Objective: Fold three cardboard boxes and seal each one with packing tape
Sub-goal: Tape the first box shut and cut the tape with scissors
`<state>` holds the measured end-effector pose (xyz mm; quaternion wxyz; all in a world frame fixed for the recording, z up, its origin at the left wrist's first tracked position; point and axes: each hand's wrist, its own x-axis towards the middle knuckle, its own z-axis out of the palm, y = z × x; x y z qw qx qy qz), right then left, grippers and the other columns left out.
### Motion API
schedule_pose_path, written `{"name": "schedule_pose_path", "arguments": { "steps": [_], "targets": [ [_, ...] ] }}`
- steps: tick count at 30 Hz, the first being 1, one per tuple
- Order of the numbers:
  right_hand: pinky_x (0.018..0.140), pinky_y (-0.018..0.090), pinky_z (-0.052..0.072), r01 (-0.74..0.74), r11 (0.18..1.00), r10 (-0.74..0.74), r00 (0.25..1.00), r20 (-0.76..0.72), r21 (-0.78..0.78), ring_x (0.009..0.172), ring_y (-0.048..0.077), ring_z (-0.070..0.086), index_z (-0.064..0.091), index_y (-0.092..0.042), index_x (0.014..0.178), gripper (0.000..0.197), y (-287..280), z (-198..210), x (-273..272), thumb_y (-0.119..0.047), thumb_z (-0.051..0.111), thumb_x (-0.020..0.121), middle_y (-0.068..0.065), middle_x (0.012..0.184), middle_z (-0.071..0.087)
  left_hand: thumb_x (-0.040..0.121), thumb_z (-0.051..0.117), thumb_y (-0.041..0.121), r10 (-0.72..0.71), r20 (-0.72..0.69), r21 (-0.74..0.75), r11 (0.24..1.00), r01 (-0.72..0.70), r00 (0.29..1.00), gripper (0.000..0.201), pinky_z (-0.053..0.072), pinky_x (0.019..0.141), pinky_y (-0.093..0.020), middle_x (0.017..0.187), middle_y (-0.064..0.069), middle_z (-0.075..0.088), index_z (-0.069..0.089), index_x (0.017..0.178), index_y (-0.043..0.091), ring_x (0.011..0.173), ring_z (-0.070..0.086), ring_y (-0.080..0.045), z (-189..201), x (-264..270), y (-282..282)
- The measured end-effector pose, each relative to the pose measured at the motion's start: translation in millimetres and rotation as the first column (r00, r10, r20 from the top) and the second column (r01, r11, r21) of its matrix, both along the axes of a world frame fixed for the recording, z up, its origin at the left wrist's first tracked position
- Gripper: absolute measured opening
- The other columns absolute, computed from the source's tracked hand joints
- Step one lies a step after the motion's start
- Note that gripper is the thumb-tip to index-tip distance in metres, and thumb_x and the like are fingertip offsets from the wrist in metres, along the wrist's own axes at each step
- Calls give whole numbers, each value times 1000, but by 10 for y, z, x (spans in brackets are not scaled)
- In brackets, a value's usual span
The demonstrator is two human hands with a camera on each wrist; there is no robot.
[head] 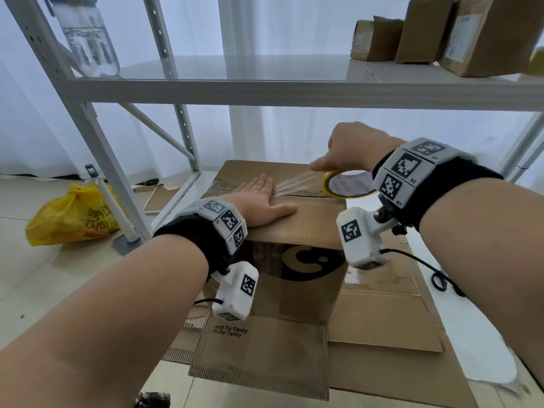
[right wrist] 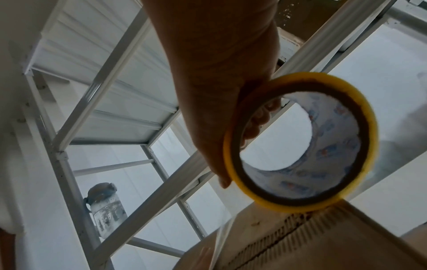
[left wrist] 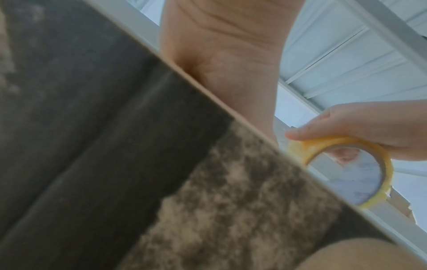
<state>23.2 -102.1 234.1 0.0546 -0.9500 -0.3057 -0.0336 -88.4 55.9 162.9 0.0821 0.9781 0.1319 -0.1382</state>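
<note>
A brown cardboard box (head: 297, 278) with a black logo stands upright on flattened cardboard. My left hand (head: 259, 201) lies flat on its closed top flaps, fingers straight, pressing down beside the centre seam. My right hand (head: 347, 151) grips a yellow tape roll (head: 348, 184) above the box's right side, fingers through the core. A clear strip of tape (head: 294, 184) stretches from the roll to the seam at my left fingertips. The roll (right wrist: 300, 140) fills the right wrist view and hangs just over the seam (right wrist: 277, 243). In the left wrist view the tape roll (left wrist: 346, 166) shows past the box's edge.
Flattened cardboard sheets (head: 382, 319) lie on the floor under and around the box. A white metal shelf rack (head: 265, 89) stands behind, with a water bottle (head: 88, 39) and several small boxes (head: 426, 30) on it. A yellow plastic bag (head: 70, 216) sits at the left.
</note>
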Motion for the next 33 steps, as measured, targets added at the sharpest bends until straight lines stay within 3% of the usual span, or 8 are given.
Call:
{"name": "schedule_pose_path", "arguments": {
  "steps": [5, 15, 24, 27, 33],
  "targets": [
    [61, 31, 39, 42, 995, -42, 999, 1, -87, 62, 17, 51, 51, -12, 65, 52, -16, -6, 17, -60, 67, 78, 1, 66, 56, 87, 25, 74, -7, 7, -5, 1000, 7, 1000, 94, -4, 119, -33, 160, -1, -13, -9, 152, 15, 147, -9, -13, -20, 1, 17],
    [55, 27, 33, 60, 992, -59, 998, 13, -110, 60, 15, 48, 51, -14, 64, 47, 7, 5, -13, -54, 71, 77, -1, 65, 54, 85, 19, 78, -48, -25, 28, 998, 49, 999, 99, -6, 118, -35, 159, -5, -17, -11, 152, 12, 147, -12, -16, 23, 93, -212],
    [68, 33, 38, 31, 988, -25, 999, 44, -154, 73, 20, 53, 47, -16, 67, 47, 156, 46, -111, -55, 71, 77, -2, 70, 53, 84, 22, 79, -69, 30, 2, 998, 69, 997, 98, -9, 118, -37, 160, 1, -15, -10, 152, 16, 146, -14, -9, -73, 129, -113],
    [69, 34, 38, 30, 989, -29, 1000, 8, -143, 69, 19, 52, 48, -15, 68, 46, 247, 73, -139, -53, 72, 76, -1, 70, 53, 84, 21, 78, -36, 46, 4, 999, 36, 998, 97, -10, 118, -37, 160, 2, -14, -10, 152, 17, 146, -13, -9, -92, 50, 49],
    [62, 32, 35, 8, 997, -6, 1000, 25, -72, 62, 15, 47, 48, -12, 67, 48, 170, 50, -110, -55, 57, 87, 0, 69, 53, 84, 19, 78, -36, 21, 17, 999, 36, 999, 94, -7, 119, -38, 160, 3, -14, -9, 152, 21, 147, -10, -11, -64, 51, 85]
  ]
}}
